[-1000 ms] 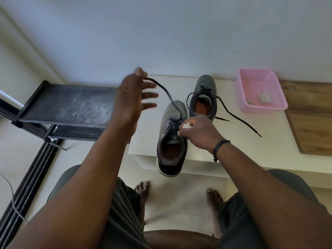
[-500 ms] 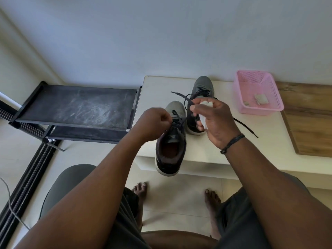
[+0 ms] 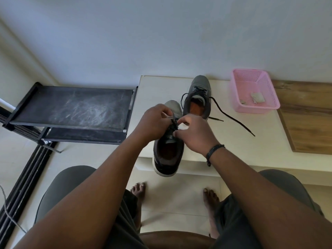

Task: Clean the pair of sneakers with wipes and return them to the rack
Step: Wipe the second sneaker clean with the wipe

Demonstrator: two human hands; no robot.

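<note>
Two grey sneakers stand on a white low table (image 3: 224, 141). The near sneaker (image 3: 168, 159) hangs its heel over the table's front edge. Over its tongue, my left hand (image 3: 155, 123) pinches a black lace. My right hand (image 3: 194, 135) pinches the other lace end and holds a white wipe (image 3: 182, 126) tucked under its fingers. The far sneaker (image 3: 197, 97) sits behind, unlaced, its black laces (image 3: 233, 119) trailing to the right across the table. The black shoe rack (image 3: 71, 108) stands left of the table, its top shelf bare and dusty.
A pink plastic basket (image 3: 239, 103) with used wipes stands at the table's back right. A wooden board (image 3: 309, 119) lies at the right. My bare feet rest on the tiled floor below. A black sliding-door track runs along the left.
My left hand came down from a raised lace to the near sneaker's tongue. My right hand dropped back from above the far sneaker, and both hands now meet at the laces.
</note>
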